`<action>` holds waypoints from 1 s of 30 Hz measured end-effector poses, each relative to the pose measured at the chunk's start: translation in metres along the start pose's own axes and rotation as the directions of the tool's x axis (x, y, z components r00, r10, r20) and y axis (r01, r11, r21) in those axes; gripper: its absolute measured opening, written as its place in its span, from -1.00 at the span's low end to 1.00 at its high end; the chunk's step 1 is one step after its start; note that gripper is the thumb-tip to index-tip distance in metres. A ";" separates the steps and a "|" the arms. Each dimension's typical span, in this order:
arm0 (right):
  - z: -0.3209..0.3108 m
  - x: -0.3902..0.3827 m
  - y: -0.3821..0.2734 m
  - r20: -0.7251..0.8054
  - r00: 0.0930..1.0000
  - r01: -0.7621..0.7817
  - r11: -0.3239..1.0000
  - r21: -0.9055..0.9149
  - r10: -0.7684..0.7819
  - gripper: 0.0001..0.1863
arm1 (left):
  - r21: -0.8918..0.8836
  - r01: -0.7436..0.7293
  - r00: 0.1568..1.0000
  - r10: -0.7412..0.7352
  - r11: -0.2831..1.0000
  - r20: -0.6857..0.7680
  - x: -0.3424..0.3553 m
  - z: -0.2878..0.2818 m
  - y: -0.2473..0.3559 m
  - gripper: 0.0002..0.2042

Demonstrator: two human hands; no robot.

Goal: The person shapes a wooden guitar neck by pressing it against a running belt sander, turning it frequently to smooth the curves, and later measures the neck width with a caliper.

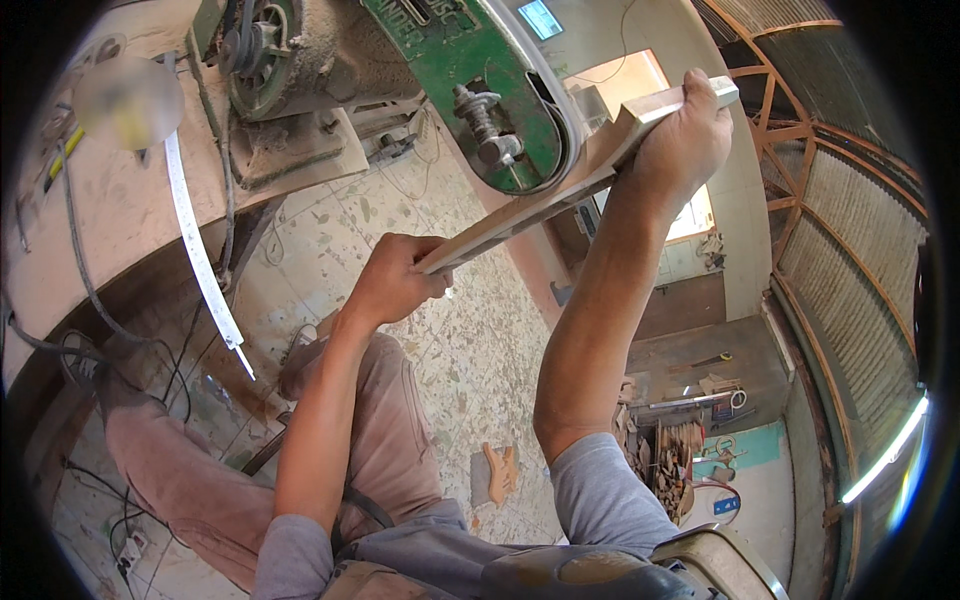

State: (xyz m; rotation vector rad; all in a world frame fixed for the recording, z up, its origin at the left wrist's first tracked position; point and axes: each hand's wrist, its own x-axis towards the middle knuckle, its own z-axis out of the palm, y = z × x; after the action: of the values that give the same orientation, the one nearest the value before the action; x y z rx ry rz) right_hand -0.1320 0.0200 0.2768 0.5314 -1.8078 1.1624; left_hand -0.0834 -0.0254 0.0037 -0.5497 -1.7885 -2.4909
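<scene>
A long, pale wooden piece (530,212) slants up from left to right between my hands, with a wider block-like part towards its right end. My left hand (392,280) is closed round its lower left end. Near the upper right end, my right hand (685,140) grips it with the thumb over the top. The wood's edge lies at the rounded end of a green belt sander (490,100), touching or very close to it. A rusty spring and bolt (490,125) show on the sander's side.
A dusty motor (290,60) with a pulley stands on the workbench (110,240) at the left. A metal ruler (195,230) overhangs the bench edge, beside hanging cables (75,230). Below are a dusty tiled floor (490,370), a wooden offcut (502,472) and, at right, stacked wood pieces (675,460).
</scene>
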 end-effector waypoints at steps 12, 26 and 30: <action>-0.012 0.037 0.022 0.706 0.708 -0.647 0.405 0.646 0.005 -0.65 | 0.428 -0.003 0.776 0.271 0.904 -0.569 -0.054 0.049 0.025 -0.63; 0.004 -0.002 -0.003 0.059 0.994 0.089 0.995 0.049 -0.092 -0.68 | 0.090 -0.040 0.996 0.048 0.995 -0.080 -0.010 0.010 0.002 -0.60; 0.000 0.001 -0.002 0.026 0.993 0.116 0.984 -0.133 -0.114 -0.42 | -0.237 0.055 0.994 -0.032 0.970 0.102 0.003 0.016 0.001 -0.50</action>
State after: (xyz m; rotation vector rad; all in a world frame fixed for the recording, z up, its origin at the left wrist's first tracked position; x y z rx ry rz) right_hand -0.1309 0.0185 0.2788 0.5614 -1.8310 0.9528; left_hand -0.0815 -0.0105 0.0095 -0.6595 -1.5520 -2.7771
